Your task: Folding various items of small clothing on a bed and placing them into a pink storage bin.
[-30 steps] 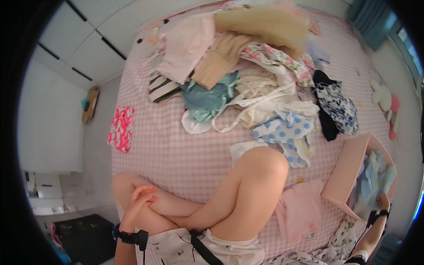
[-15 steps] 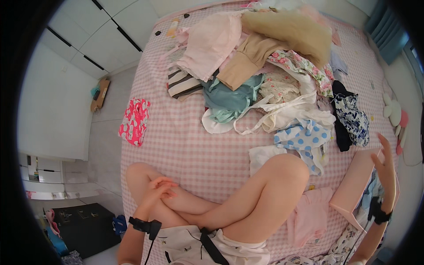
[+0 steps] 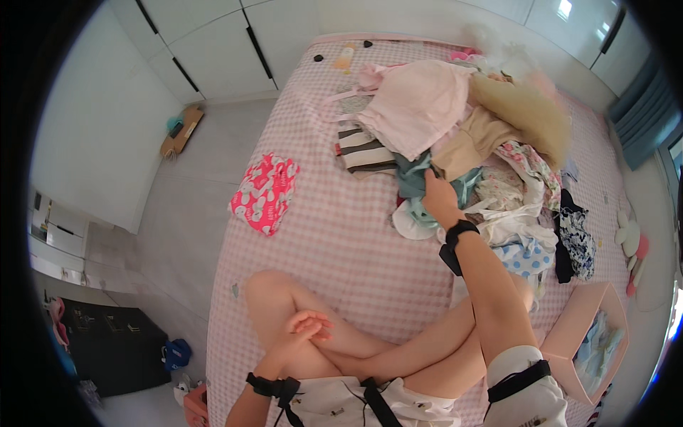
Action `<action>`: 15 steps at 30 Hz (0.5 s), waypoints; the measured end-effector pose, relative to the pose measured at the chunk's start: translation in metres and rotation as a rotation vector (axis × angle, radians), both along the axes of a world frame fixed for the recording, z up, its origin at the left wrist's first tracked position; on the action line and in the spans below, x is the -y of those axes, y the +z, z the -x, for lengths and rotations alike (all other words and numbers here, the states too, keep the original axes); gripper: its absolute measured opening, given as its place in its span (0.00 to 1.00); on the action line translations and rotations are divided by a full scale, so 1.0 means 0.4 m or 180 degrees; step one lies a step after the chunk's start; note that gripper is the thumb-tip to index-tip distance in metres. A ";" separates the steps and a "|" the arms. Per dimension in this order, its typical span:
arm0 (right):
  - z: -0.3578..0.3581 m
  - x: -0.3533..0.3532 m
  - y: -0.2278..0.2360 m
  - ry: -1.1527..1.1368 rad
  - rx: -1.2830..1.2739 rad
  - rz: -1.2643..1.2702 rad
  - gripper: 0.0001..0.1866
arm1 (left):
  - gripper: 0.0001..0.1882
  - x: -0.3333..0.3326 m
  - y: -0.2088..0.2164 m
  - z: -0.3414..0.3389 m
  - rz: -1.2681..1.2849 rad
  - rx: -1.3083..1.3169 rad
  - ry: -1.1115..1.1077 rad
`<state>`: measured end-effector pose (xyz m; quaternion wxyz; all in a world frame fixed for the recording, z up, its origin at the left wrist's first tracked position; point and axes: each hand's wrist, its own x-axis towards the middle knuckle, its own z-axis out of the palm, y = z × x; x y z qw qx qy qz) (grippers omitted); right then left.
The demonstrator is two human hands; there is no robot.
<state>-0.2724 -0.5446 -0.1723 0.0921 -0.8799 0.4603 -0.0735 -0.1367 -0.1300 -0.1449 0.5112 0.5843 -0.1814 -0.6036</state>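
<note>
A bed point(image 3: 334, 252) under a pink-and-white checked cover is filling much of the view, and the person's bare crossed legs point(image 3: 427, 343) are resting on it, on the near side of a loose heap of clothes point(image 3: 466, 146). The heap itself is spreading over the far part of the cover. An open pale pink box point(image 3: 578, 324) is standing nearer than the heap and to its right, with pale blue cloth point(image 3: 599, 345) lying inside. Across the heap's far-left part a pale pink garment point(image 3: 420, 103) is stretching, and a fluffy tan piece point(image 3: 526, 114) is lying at its far right. A bright pink patterned piece point(image 3: 267, 193) is lying by itself, left of the heap. The teal garment point(image 3: 411, 174) is lying on the heap's near side, just below the pale pink one, and the right hand point(image 3: 442, 201) is touching it; the fingertips are partly hidden, so I cannot tell whether they are pinching the cloth or only pressing on it. The left hand point(image 3: 309, 326) is staying over the legs, nearer than the heap, its fingers curling loosely and holding nothing visible. Right of the heap a white-and-pink plush toy point(image 3: 629, 235) is lying.
</note>
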 end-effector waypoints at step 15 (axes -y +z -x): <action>0.110 -0.920 0.261 0.3247 0.1274 -0.2632 0.22 | 0.25 -0.081 0.095 -0.030 -0.0260 0.0249 0.0835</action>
